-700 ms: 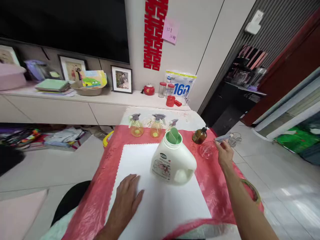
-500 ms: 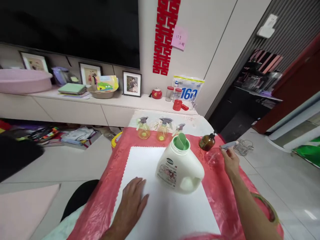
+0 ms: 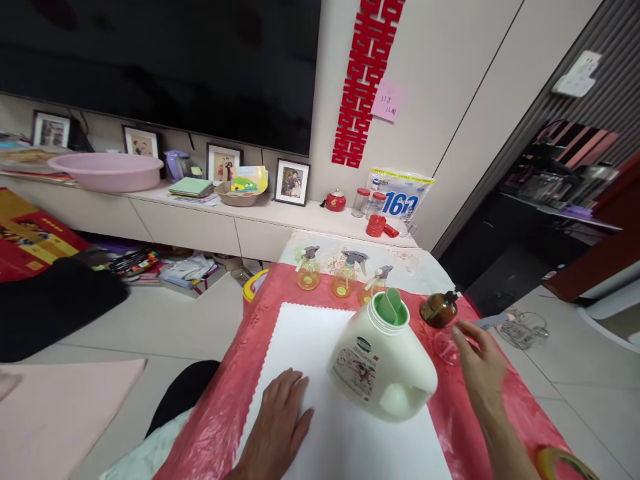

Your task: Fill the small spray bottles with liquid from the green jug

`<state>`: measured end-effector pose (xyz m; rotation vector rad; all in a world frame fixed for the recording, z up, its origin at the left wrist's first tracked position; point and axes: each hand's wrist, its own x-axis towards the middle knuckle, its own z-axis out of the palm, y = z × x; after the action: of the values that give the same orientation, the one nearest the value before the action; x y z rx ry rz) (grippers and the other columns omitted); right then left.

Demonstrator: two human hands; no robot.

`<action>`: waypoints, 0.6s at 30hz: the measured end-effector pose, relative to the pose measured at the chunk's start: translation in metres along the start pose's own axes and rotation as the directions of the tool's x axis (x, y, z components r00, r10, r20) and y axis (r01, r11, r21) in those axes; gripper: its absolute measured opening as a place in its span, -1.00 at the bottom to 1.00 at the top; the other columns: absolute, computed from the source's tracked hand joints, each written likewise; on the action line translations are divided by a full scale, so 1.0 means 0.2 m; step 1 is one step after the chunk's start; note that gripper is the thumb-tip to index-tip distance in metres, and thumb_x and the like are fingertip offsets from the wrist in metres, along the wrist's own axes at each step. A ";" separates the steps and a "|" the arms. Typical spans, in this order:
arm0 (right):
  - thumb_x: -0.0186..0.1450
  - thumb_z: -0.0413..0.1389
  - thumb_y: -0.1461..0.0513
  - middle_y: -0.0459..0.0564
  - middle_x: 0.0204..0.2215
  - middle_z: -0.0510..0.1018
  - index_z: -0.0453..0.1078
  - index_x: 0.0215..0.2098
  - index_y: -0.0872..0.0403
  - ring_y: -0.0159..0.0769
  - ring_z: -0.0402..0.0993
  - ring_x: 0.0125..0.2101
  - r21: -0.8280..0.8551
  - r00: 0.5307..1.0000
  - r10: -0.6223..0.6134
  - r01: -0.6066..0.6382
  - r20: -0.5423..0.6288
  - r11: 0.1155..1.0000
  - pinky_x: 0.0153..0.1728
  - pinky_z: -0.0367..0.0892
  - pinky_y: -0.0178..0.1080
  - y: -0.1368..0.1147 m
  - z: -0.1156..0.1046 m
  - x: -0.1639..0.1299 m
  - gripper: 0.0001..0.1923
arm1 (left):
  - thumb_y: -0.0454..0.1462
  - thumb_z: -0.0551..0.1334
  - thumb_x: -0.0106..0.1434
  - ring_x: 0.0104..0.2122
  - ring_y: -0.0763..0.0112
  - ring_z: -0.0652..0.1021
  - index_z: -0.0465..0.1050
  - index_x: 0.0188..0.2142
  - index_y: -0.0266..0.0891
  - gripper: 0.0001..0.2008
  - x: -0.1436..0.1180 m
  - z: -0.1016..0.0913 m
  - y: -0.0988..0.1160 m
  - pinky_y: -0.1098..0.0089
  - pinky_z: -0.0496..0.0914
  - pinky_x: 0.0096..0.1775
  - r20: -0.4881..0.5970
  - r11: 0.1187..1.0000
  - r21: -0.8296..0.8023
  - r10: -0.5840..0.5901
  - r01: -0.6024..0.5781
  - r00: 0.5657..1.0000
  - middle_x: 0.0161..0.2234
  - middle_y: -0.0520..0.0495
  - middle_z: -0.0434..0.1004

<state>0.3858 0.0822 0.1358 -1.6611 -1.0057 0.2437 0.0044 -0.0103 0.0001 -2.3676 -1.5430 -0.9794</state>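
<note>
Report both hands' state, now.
Left hand: open, palm down on the white sheet.
Right hand: fingers bent near the clear round bottle; blurred, so whether it holds anything cannot be told.

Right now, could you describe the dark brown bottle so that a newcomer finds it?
On the table with red film, find the big white plastic jug. Beyond its right side is the dark brown bottle, far darker than the three yellow spray bottles.
</note>
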 end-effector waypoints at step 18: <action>0.14 0.27 -0.16 0.09 -0.21 0.54 0.45 -0.22 0.20 -0.30 0.48 -0.23 0.184 0.726 -0.121 -0.008 0.677 0.983 -0.13 0.42 -0.22 -0.25 0.76 0.28 -0.41 | -0.16 0.19 0.34 -0.04 0.23 0.60 0.47 0.04 -0.24 -0.67 0.03 0.01 -0.05 0.33 0.53 -0.09 -0.115 0.971 0.201 0.153 -0.127 0.982 -0.07 -0.14 0.65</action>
<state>0.3017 0.2298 0.1437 -1.3798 -1.5336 0.9395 -0.0012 0.0000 -0.0005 -2.1988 -1.3381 -0.8893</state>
